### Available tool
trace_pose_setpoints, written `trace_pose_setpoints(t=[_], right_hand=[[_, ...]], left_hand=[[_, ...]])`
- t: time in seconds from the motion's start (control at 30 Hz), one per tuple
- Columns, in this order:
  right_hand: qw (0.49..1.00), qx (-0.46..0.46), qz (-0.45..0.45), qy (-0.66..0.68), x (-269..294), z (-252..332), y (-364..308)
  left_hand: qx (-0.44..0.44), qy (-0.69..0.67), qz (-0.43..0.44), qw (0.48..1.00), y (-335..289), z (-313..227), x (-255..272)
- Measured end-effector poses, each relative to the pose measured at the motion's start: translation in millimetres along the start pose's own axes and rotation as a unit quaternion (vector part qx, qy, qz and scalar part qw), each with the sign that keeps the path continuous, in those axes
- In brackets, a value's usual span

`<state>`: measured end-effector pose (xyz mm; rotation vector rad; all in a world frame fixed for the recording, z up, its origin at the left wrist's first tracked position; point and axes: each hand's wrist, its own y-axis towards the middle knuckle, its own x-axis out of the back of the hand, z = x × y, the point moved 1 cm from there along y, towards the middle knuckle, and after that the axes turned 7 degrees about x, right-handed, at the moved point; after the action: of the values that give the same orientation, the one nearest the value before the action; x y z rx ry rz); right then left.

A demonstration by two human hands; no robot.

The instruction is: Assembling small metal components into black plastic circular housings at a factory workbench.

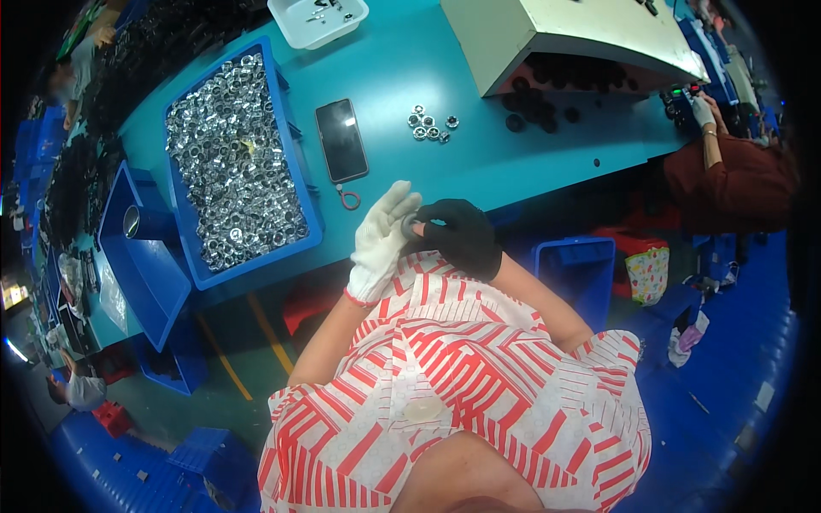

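My left hand (381,238), in a white knitted glove, is raised at the table's front edge with its fingers together, and a small grey ring (409,226) sits at its thumb side. From the right, my right hand (462,235) in a black glove closes on the same ring, a bare fingertip pressed against it. The two hands meet around the ring, so part of it is hidden. Beyond them on the teal table (385,94) lies a small group of shiny chrome rings (429,125). To the left, a blue bin (313,224) is full of similar chrome rings (235,162).
A dark phone (342,141) with a red loop lies beside the bin. At the back are a white tray (318,32) and a cream metal housing (556,34) with black round parts (534,107) beneath it. An empty-looking blue bin (147,265) leans at left; a co-worker (731,184) sits at right.
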<state>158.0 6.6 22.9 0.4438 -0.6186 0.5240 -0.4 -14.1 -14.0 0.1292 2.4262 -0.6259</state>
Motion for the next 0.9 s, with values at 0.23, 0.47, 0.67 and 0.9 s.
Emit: trace_pose_setpoints(t=[0.23, 0.47, 0.67, 0.9], right_hand=[[0.974, -0.154, -0.035, 0.163, -18.6, -25.3, -12.8], [0.98, -0.086, -0.179, -0.018, -18.7, -143.7, -5.7], [0.969, -0.084, -0.051, -0.229, 9.7, -204.0, 35.5], [0.944, -0.281, -0.009, -0.175, 8.8, -217.5, 50.4]], left_hand=[[0.013, 0.076, 0.018, 0.997, -7.4, -2.6, 2.5], [0.132, -0.058, -0.063, 0.988, -2.1, 15.1, 41.7], [0.134, -0.086, -0.076, 0.984, -4.9, 15.7, 44.4], [0.112, -0.069, -0.072, 0.989, -1.9, 2.1, 30.4]])
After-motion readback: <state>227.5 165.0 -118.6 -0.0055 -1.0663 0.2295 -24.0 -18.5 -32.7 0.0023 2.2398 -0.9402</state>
